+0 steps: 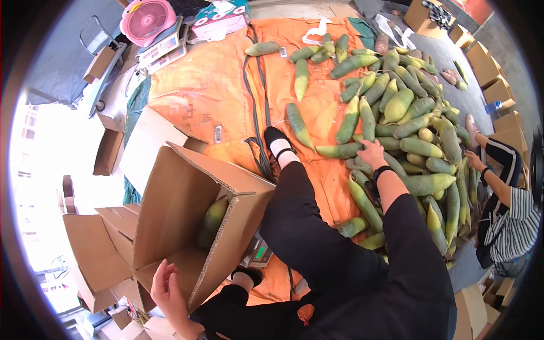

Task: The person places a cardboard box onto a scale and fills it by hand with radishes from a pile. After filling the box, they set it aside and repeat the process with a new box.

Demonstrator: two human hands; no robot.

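Note:
Green radishes lie in a large pile (419,147) on an orange tarp (192,85). My right hand (372,154) reaches to the pile's near left edge, its fingers bent over the end of a green radish (367,119); whether they grip it is hard to tell. At the lower left, my left hand (165,286) is beside the near edge of an open cardboard box (164,209), fingers slightly curled and apart, holding nothing. Inside that box one green radish (213,222) shows. Part of a scale (260,252) with a green display is visible beside the box.
Another person (513,221) in a striped top reaches to the pile from the right. More cardboard boxes (93,255) stand at the left and along the right wall. A pink fan (148,21) and a trolley (105,71) are at the upper left. My feet rest on the tarp.

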